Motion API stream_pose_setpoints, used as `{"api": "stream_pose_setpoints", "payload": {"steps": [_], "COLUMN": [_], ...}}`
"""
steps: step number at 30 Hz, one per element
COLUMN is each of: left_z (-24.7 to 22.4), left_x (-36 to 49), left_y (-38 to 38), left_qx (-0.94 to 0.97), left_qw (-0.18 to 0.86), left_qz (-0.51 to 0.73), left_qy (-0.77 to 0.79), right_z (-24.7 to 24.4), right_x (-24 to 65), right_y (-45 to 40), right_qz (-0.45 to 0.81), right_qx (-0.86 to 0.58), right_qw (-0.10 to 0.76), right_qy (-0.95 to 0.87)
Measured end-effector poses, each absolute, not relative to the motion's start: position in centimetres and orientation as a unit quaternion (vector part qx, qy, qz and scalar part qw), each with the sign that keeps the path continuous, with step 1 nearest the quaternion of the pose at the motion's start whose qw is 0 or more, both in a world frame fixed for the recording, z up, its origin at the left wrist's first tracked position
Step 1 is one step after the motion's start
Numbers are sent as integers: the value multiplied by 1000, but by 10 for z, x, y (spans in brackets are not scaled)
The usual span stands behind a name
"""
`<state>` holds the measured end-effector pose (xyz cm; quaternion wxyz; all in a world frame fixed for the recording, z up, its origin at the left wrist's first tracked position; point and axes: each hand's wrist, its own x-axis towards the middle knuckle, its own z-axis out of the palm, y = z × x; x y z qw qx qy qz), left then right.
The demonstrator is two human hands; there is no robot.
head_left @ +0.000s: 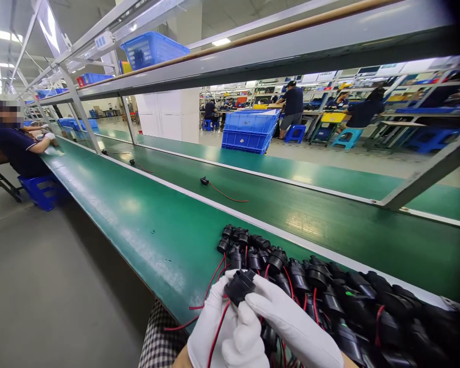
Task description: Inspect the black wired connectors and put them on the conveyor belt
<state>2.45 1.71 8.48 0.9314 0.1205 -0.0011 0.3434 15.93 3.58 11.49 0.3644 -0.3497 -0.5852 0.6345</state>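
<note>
Both my hands wear white gloves and meet on one black plastic part with a red wire [239,287] at the lower middle. My left hand [214,322] is closed around its left side and underside. From the right, my right hand [287,317] pinches the same part with thumb and fingers. The red wire hangs down across the left glove. Just beyond and to the right of my hands lies a heap of similar black parts [299,273] with red wires, on the green bench [138,225].
A green conveyor belt [168,171] runs behind a white rail, carrying a few spaced black parts [204,181] with wires. Metal posts [425,168] and a shelf with a blue basket [153,50] stand above. A person [17,138] sits at the far left. Stacked blue crates [249,132] stand beyond.
</note>
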Motion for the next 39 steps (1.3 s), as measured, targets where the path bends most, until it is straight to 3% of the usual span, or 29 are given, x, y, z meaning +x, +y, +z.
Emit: {"api": "stream_pose_setpoints", "payload": {"steps": [3,5,7,9,10,11,12,17,23,27,32,39], "left_z": [73,62,46,25,13,2,-9,-34,-26,-25,-22,-13], "left_x": [28,23,11,-6,-14,-21,-27,-27,-17,-15,-14,-19], "left_y": [20,23,25,28,30,31,32,35,36,35,33,32], "left_qx": [194,307,454,564,590,606,623,710,705,707,708,708], "left_qw": [908,841,675,440,357,293,245,90,93,98,120,195], "left_qz": [358,394,464,500,495,482,470,452,472,468,452,430], "left_qy": [95,209,350,488,529,560,576,533,521,521,529,525], "right_z": [127,147,177,208,221,230,234,190,120,125,142,109], "right_x": [167,185,212,243,259,274,287,323,331,323,261,163], "right_y": [35,41,54,76,90,105,122,199,230,236,213,132], "right_qz": [574,428,182,-68,-109,-212,-239,-167,-58,-32,-22,-20], "right_qx": [-404,-494,-595,-675,-695,-726,-731,-721,-723,-714,-619,-479], "right_qw": [374,415,473,482,451,322,265,23,-135,-146,-89,-61], "right_qy": [-606,-633,-624,-554,-549,-569,-582,-672,-675,-684,-780,-875]}}
